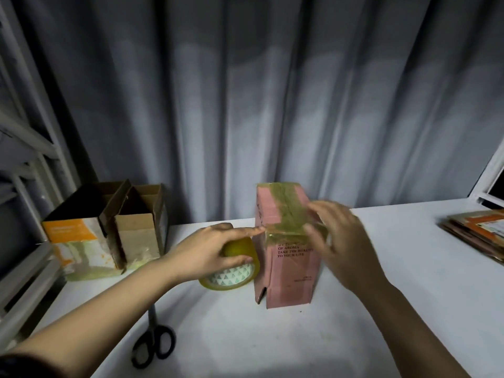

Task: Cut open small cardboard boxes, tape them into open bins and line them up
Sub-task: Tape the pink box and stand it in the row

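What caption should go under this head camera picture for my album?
Left hand holds the tape roll while the right hand smooths tape over the pink box.

The room is dim, and the light seems to fall from above and in front, brightest on the white table (381, 268) and in a pale band across the grey curtain (272, 105). The curtain's top and the left corner sink into shadow. The right hand (341, 241) is smeared with motion blur; the left hand (207, 249) is sharper. Straight lines bow toward the edges, as on the shelf frame (24, 132) at left. Tape on the pink box (289, 255) gives a dull sheen.
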